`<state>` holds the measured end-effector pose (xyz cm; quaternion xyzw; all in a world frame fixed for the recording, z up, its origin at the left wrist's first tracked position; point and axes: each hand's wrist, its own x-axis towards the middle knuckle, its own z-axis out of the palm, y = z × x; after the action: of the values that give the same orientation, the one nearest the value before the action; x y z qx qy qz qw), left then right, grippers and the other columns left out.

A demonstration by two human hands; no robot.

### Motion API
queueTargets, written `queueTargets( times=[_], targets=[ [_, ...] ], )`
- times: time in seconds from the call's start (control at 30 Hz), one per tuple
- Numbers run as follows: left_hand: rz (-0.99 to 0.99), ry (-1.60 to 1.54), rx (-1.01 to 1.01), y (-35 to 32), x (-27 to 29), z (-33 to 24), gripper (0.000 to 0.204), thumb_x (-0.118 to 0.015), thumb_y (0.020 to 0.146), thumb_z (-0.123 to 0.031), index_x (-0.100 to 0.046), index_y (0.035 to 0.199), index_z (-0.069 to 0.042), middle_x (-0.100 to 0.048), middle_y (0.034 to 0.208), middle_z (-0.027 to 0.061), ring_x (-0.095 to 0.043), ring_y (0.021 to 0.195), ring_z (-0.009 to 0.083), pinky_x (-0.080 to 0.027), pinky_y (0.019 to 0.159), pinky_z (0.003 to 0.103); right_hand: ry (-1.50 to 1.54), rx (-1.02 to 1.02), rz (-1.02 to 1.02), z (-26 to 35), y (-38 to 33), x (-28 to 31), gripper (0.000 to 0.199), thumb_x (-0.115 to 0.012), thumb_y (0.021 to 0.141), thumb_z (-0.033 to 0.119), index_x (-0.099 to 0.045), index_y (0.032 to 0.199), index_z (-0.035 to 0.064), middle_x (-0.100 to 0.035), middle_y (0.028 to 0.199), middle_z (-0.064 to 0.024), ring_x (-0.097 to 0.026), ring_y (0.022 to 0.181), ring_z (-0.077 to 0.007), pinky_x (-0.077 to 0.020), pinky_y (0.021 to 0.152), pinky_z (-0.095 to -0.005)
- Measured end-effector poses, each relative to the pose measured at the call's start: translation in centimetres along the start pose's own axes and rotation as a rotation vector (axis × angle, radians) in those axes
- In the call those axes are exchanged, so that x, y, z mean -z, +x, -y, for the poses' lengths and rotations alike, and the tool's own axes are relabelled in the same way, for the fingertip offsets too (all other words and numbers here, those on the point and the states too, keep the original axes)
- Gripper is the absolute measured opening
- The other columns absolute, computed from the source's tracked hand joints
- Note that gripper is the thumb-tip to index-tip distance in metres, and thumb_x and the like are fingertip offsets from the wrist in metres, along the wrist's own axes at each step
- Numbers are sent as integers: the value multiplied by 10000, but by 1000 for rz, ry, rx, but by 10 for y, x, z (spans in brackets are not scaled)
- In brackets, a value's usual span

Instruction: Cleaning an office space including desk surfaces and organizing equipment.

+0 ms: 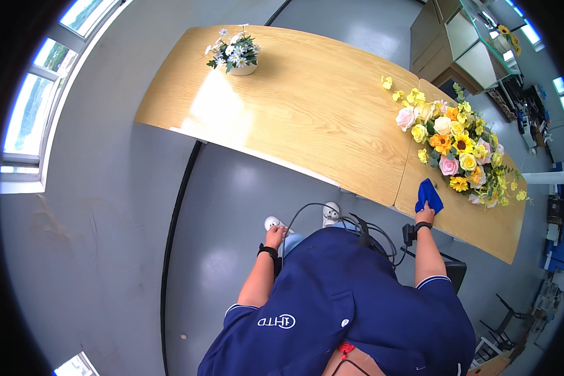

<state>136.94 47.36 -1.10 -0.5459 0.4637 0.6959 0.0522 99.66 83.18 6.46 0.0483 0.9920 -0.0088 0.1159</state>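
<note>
My right hand (425,214) is closed on a blue cloth (428,195), which lies on the near edge of the wooden table (319,113), just left of a large flower arrangement (455,141) of yellow, orange, pink and white blooms. My left hand (276,236) hangs in front of my body, away from the table. Its fingers are curled together at a thin grey cable (299,214) and seem to pinch it. Both wrists wear black bands, and the right one carries a small black device (410,234).
A white pot of daisies (242,69) stands at the table's far left. Loops of cable (382,233) hang before my waist. A dark stool or chair seat (454,276) is beside my right arm. A glass-topped cabinet (460,47) stands beyond the table; a wall with windows (44,100) is on the left.
</note>
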Motion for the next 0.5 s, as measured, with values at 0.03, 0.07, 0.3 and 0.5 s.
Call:
queueTargets(
  times=[0.03, 0.07, 0.3, 0.5],
  targets=[
    [102, 33, -44, -2, -24, -3, 231, -484, 811, -169, -526, 948, 12, -586, 837, 97, -579, 704, 153, -447, 545, 225, -11, 16, -7, -14, 11, -5, 442, -445, 789, 122, -410, 1225, 184, -488, 952, -168, -516, 876, -313, -421, 783, -389],
    [164, 256, -212, 0, -40, 1, 245, -493, 803, -193, -542, 929, 11, -596, 809, 101, -585, 719, 168, -464, 622, 257, -20, 36, -16, -24, 23, -11, 443, -447, 787, 119, -410, 1226, 168, -487, 960, -182, -516, 877, -318, -419, 785, -388],
    [-4, 79, -120, 6, -54, 50, 210, -456, 815, -156, -547, 942, -15, -597, 865, 75, -584, 761, 182, -457, 647, 274, 2, 50, -13, 3, 33, 4, 453, -434, 785, 92, -361, 1224, 10, -483, 996, -213, -511, 884, -336, -419, 777, -367],
    [-431, -393, 209, -26, -7, 59, 181, -425, 836, -201, -475, 979, -102, -578, 876, 20, -563, 689, 156, -417, 592, 302, 234, 286, -114, 6, 20, 15, 505, -510, 756, 55, -329, 1227, 39, -456, 1073, -225, -437, 999, -361, -358, 861, -389]
  ],
)
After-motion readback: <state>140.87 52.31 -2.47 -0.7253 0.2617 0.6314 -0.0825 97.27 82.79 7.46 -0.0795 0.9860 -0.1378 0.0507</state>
